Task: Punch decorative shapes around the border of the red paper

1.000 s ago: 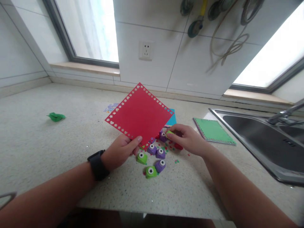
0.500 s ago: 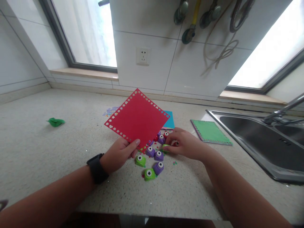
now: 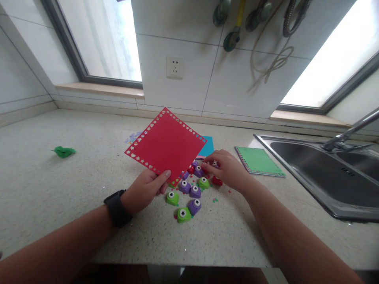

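Note:
My left hand point(image 3: 151, 184) pinches the lower edge of a red sheet of paper point(image 3: 166, 146), thumb on top, tilted above the counter. Small star, heart and flower holes run along several of its edges. My right hand point(image 3: 223, 167) is among the craft punches, its thumb and fingers closed round a red punch point(image 3: 204, 168) that they partly cover. Below it sit a green punch point(image 3: 203, 183) and another red punch point(image 3: 217, 181). Several more stand nearer me, among them a purple punch point(image 3: 195, 206) and a green punch point(image 3: 183, 214).
A blue sheet point(image 3: 207, 146) lies behind the punches. Green-topped punched paper point(image 3: 260, 161) is stacked left of the steel sink point(image 3: 296, 185). Paper bits point(image 3: 215, 200) are scattered about. A crumpled green piece point(image 3: 63, 151) lies far left on the counter point(image 3: 89, 181).
My right hand has left the green punch, which now stands on the counter, and has moved slightly back to the red punch. My left hand still holds the red paper.

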The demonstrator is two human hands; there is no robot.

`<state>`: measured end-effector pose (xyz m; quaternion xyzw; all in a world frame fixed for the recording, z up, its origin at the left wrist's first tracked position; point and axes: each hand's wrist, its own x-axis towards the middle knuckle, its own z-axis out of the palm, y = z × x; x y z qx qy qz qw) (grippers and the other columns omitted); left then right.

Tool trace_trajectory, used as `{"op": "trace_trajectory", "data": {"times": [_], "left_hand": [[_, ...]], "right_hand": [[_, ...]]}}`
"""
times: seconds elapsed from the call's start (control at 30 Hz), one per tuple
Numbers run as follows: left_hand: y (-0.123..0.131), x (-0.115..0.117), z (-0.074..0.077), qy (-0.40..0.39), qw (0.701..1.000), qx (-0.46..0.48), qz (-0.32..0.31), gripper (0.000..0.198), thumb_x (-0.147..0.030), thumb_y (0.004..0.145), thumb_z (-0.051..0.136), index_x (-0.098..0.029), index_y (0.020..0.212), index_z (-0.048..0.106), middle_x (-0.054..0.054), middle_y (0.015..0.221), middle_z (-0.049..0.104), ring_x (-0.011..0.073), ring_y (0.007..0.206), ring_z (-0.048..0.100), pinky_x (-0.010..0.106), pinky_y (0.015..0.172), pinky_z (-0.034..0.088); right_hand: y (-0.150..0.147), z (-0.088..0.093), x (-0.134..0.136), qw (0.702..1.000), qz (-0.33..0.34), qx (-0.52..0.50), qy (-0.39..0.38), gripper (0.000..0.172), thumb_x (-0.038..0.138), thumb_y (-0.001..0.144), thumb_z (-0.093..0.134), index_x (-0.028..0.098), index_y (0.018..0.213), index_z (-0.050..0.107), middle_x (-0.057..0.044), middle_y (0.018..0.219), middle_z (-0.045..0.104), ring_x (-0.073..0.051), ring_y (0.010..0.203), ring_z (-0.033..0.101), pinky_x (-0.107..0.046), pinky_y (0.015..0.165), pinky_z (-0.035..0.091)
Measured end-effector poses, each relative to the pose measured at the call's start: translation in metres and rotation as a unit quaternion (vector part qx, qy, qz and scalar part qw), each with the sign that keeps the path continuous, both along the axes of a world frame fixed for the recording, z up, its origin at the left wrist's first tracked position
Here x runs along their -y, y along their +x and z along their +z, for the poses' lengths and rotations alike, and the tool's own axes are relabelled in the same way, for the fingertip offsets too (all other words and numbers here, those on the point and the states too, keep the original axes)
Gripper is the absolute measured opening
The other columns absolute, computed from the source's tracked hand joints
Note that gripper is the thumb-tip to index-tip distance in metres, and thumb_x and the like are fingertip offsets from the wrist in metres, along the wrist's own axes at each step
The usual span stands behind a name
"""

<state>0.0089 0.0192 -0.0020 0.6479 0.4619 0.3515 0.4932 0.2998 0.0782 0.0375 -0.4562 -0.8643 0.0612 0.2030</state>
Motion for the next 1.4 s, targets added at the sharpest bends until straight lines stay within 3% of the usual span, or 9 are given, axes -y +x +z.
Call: {"op": "trace_trajectory", "data": {"times": [0.13, 0.3, 0.47, 0.57, 0.67, 0.83, 0.93, 1.13, 1.4], "left_hand": [[0.0, 0.001, 0.002, 0.002, 1.0, -0.005, 0.001, 0.065, -0.065, 0.097, 0.041, -0.015, 0.057, 0.047, 0.002, 0.055, 0.042, 0.0112, 0.054, 0.038, 0.029, 0.056, 0.028], [0.001, 0.002, 0.0, -0.01, 1.0, -0.005, 0.007, 0.065, -0.066, 0.096, 0.042, -0.015, 0.056, 0.047, 0.002, 0.053, 0.04, 0.0111, 0.052, 0.036, 0.029, 0.055, 0.027], [0.001, 0.002, 0.001, 0.001, 1.0, -0.023, 0.009, 0.066, -0.065, 0.098, 0.039, -0.015, 0.055, 0.046, 0.002, 0.054, 0.041, 0.0117, 0.053, 0.039, 0.029, 0.058, 0.03], [0.002, 0.002, 0.003, 0.006, 0.999, -0.045, 0.015, 0.067, -0.066, 0.098, 0.037, -0.015, 0.055, 0.046, 0.002, 0.054, 0.04, 0.0125, 0.056, 0.04, 0.03, 0.061, 0.031], [0.003, 0.003, 0.006, 0.003, 0.997, -0.066, 0.028, 0.07, -0.072, 0.095, 0.036, -0.016, 0.055, 0.045, 0.002, 0.054, 0.039, 0.0131, 0.056, 0.039, 0.03, 0.061, 0.031], [0.008, 0.005, 0.011, -0.021, 0.994, -0.086, 0.06, 0.077, -0.089, 0.081, 0.034, -0.017, 0.054, 0.044, 0.002, 0.055, 0.039, 0.0142, 0.058, 0.04, 0.03, 0.063, 0.033], [0.01, 0.006, 0.016, -0.024, 0.992, -0.1, 0.079, 0.08, -0.094, 0.076, 0.033, -0.018, 0.053, 0.042, 0.003, 0.056, 0.038, 0.0154, 0.059, 0.04, 0.03, 0.064, 0.033], [0.009, 0.008, 0.012, 0.002, 0.985, -0.146, 0.095, 0.08, -0.093, 0.08, 0.024, -0.019, 0.055, 0.042, 0.003, 0.058, 0.037, 0.0169, 0.062, 0.041, 0.031, 0.067, 0.033], [0.009, 0.009, 0.008, 0.021, 0.977, -0.186, 0.105, 0.079, -0.092, 0.082, 0.02, -0.019, 0.056, 0.039, 0.003, 0.058, 0.036, 0.017, 0.063, 0.039, 0.031, 0.067, 0.033]], "right_hand": [[-0.009, -0.008, -0.003, 0.999, -0.005, 0.046, 0.002, 0.034, 0.053, 0.09, 0.065, 0.025, 0.107, 0.076, -0.007, 0.1, 0.061, -0.023, 0.099, 0.053, -0.037, 0.089, 0.041], [-0.016, -0.006, -0.001, 0.998, 0.01, 0.064, -0.003, 0.028, 0.051, 0.089, 0.066, 0.027, 0.099, 0.077, -0.008, 0.105, 0.06, -0.023, 0.1, 0.053, -0.039, 0.09, 0.042], [-0.013, -0.001, 0.001, 0.993, -0.035, -0.082, -0.075, 0.031, 0.047, 0.093, 0.062, 0.02, 0.103, 0.071, -0.007, 0.098, 0.067, -0.021, 0.091, 0.061, -0.039, 0.082, 0.047], [-0.01, 0.005, 0.004, 0.943, -0.059, -0.294, -0.146, 0.042, 0.054, 0.093, 0.061, 0.016, 0.11, 0.061, -0.008, 0.095, 0.068, -0.019, 0.08, 0.066, -0.035, 0.068, 0.051], [-0.01, 0.012, 0.008, 0.861, -0.004, -0.481, -0.164, 0.044, 0.05, 0.088, 0.07, 0.015, 0.111, 0.055, -0.009, 0.1, 0.067, -0.019, 0.08, 0.069, -0.034, 0.068, 0.057], [-0.015, 0.021, 0.02, 0.763, 0.101, -0.617, -0.163, 0.03, 0.029, 0.088, 0.075, 0.021, 0.11, 0.057, -0.003, 0.11, 0.065, -0.017, 0.095, 0.071, -0.033, 0.09, 0.058], [-0.018, 0.028, 0.03, 0.737, 0.149, -0.643, -0.145, 0.024, 0.025, 0.091, 0.071, 0.022, 0.111, 0.057, -0.002, 0.11, 0.065, -0.016, 0.1, 0.07, -0.032, 0.096, 0.056], [-0.025, 0.039, 0.05, 0.766, 0.161, -0.62, -0.052, 0.039, 0.014, 0.084, 0.076, 0.021, 0.112, 0.05, -0.004, 0.103, 0.064, -0.013, 0.102, 0.067, -0.024, 0.088, 0.056], [-0.03, 0.032, 0.059, 0.819, 0.157, -0.549, 0.064, 0.044, 0.015, 0.078, 0.08, 0.023, 0.113, 0.054, -0.002, 0.102, 0.057, -0.01, 0.089, 0.061, -0.024, 0.079, 0.055]]}}
